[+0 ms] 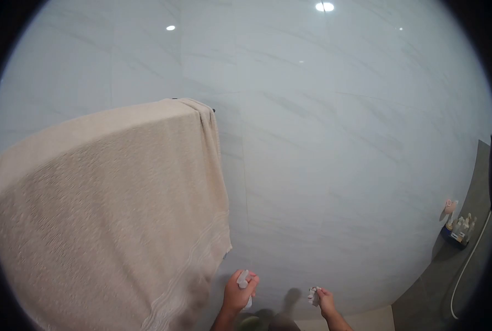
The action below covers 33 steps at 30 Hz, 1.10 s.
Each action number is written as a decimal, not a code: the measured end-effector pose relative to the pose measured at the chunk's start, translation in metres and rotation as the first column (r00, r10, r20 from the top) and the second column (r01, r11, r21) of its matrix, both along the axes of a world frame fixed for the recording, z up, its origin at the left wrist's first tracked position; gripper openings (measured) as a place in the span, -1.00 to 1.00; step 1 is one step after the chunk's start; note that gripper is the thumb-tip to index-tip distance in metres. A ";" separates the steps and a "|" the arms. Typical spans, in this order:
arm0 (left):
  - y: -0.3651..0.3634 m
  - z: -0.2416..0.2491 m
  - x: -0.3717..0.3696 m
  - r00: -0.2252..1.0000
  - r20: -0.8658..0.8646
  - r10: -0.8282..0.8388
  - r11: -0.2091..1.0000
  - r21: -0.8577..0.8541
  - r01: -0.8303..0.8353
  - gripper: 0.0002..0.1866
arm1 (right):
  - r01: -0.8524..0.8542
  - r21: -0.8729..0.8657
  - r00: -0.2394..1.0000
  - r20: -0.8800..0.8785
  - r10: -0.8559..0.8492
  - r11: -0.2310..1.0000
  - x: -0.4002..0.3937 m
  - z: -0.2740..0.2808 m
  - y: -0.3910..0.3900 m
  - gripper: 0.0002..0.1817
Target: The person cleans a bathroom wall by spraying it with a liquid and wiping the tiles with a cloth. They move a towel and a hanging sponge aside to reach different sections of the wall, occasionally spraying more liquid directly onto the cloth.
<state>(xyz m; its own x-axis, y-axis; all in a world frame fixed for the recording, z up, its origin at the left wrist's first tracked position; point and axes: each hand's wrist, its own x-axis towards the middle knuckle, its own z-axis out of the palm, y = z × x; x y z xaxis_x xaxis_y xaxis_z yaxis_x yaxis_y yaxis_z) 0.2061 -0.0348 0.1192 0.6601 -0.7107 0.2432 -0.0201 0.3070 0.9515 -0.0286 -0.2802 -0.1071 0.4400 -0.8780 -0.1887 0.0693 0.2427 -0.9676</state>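
My left hand [236, 295] is closed around a small white plastic piece [243, 278] with a rounded end, low in the middle of the head view. Part of that piece is covered by my fingers, and its kind cannot be made out. To the right, my right hand [327, 303] pinches a crumpled white scrap with dark marks [313, 296] between thumb and fingertips. The two hands are apart, both in front of the pale marbled wall [312, 182]. Nearest my left hand is the lower corner of a beige towel [113, 204].
The towel hangs from a dark bar fixed to the wall and fills the left side. At the far right, a dark corner shelf [453, 237] holds several bottles [462, 226]. A pale shower hose [466, 265] hangs beside the grey wall [422, 287].
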 end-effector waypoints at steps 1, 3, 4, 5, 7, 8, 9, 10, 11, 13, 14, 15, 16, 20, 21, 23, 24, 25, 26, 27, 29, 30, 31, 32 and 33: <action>-0.009 0.017 0.003 1.000 0.006 0.007 1.000 -0.016 -0.007 -0.87 | 0.020 -0.014 0.996 0.084 -0.019 1.000 0.011 0.011 -0.002 -0.71; -0.033 0.053 0.013 1.000 0.018 0.015 0.999 -0.029 -0.015 -0.87 | 0.040 -0.023 0.984 0.173 -0.035 0.999 0.033 0.048 -0.006 -0.71; -0.047 0.069 0.019 0.999 0.040 0.007 0.997 -0.079 -0.003 -0.88 | 0.104 -0.093 0.969 0.232 -0.080 0.990 0.044 0.078 -0.006 -0.71; -0.060 0.087 0.023 0.998 0.065 -0.001 0.992 -0.129 0.009 -0.88 | 0.172 -0.158 0.948 0.296 -0.119 0.972 0.052 0.106 -0.012 -0.71; -0.082 0.123 0.029 0.986 0.164 0.012 0.986 -0.165 0.015 -0.87 | 0.357 -0.263 0.877 0.424 -0.226 0.896 0.067 0.142 -0.037 -0.68; -0.093 0.136 0.034 0.983 0.186 -0.013 0.974 -0.218 0.055 -0.88 | 0.484 -0.282 0.809 0.504 -0.301 0.829 0.072 0.158 -0.051 -0.67; -0.104 0.150 0.039 0.977 0.210 -0.038 0.958 -0.271 0.096 -0.88 | 0.603 -0.288 0.727 0.583 -0.363 0.744 0.075 0.176 -0.067 -0.64; -0.116 0.166 0.042 0.976 0.213 -0.049 0.962 -0.252 0.104 -0.88 | 0.653 -0.303 0.671 0.656 -0.345 0.694 0.072 0.197 -0.080 -0.62; -0.129 0.187 0.045 0.966 0.229 -0.118 0.941 -0.284 0.182 -0.88 | 0.705 -0.307 0.608 0.726 -0.322 0.639 0.067 0.221 -0.089 -0.60; -0.160 0.238 0.049 0.944 0.266 -0.194 0.899 -0.337 0.279 -0.88 | 0.821 -0.297 0.495 0.797 -0.347 0.488 0.062 0.282 -0.105 -0.57; -0.177 0.268 0.044 0.935 0.288 -0.206 0.875 -0.374 0.308 -0.88 | 0.857 -0.296 0.453 0.822 -0.344 0.421 0.057 0.313 -0.114 -0.57; -0.193 0.300 0.045 0.923 0.318 -0.216 0.843 -0.416 0.340 -0.88 | 0.892 -0.290 0.406 0.852 -0.330 0.348 0.053 0.349 -0.126 -0.56; -0.205 0.329 0.051 0.917 0.332 -0.219 0.827 -0.436 0.355 -0.88 | 0.899 -0.291 0.393 0.865 -0.313 0.327 0.049 0.388 -0.135 -0.56; -0.222 0.412 0.079 0.880 0.467 -0.087 0.806 -0.486 0.338 -0.87 | 0.873 -0.485 0.450 0.839 -0.307 -0.046 0.046 0.509 -0.157 -0.56; -0.216 0.420 0.090 0.914 0.393 -0.099 0.824 -0.483 0.297 -0.86 | 0.816 -0.564 0.508 0.803 -0.313 -0.124 0.052 0.525 -0.162 -0.56; -0.203 0.430 0.113 0.923 0.380 -0.067 0.799 -0.534 0.278 -0.85 | 0.765 -0.628 0.557 0.756 -0.342 -0.142 0.063 0.548 -0.167 -0.58; -0.190 0.432 0.120 0.946 0.325 0.003 0.727 -0.650 0.221 -0.86 | 0.683 -0.713 0.627 0.683 -0.376 -0.158 0.067 0.553 -0.171 -0.58; -0.178 0.434 0.097 0.959 0.272 0.080 0.641 -0.751 0.160 -0.87 | 0.603 -0.782 0.684 0.610 -0.399 -0.161 0.050 0.555 -0.177 -0.59; -0.170 0.430 0.093 0.953 0.286 0.098 0.631 -0.759 0.162 -0.87 | 0.597 -0.786 0.697 0.607 -0.382 -0.160 0.048 0.558 -0.175 -0.59; -0.164 0.424 0.092 0.962 0.230 0.144 0.561 -0.820 0.113 -0.87 | 0.603 -0.783 0.700 0.610 -0.371 -0.150 0.048 0.558 -0.177 -0.59; -0.156 0.412 0.098 0.964 0.169 0.207 0.485 -0.873 0.049 -0.88 | 0.636 -0.766 0.693 0.622 -0.364 -0.098 0.056 0.551 -0.176 -0.58; -0.168 0.408 0.098 0.897 0.328 0.297 0.729 -0.685 0.009 -0.88 | 0.663 -0.748 0.685 0.628 -0.369 -0.041 0.057 0.552 -0.172 -0.57; -0.173 0.403 0.096 0.815 0.484 0.320 0.893 -0.442 -0.088 -0.88 | 0.658 -0.753 0.698 0.620 -0.360 -0.021 0.057 0.553 -0.172 -0.57; -0.166 0.406 0.083 0.814 0.479 0.329 0.896 -0.432 -0.108 -0.88 | 0.656 -0.754 0.699 0.621 -0.355 -0.026 0.054 0.554 -0.174 -0.57; -0.157 0.406 0.076 0.837 0.455 0.303 0.812 -0.584 0.023 -0.87 | 0.664 -0.746 0.688 0.634 -0.354 -0.046 0.059 0.555 -0.173 -0.57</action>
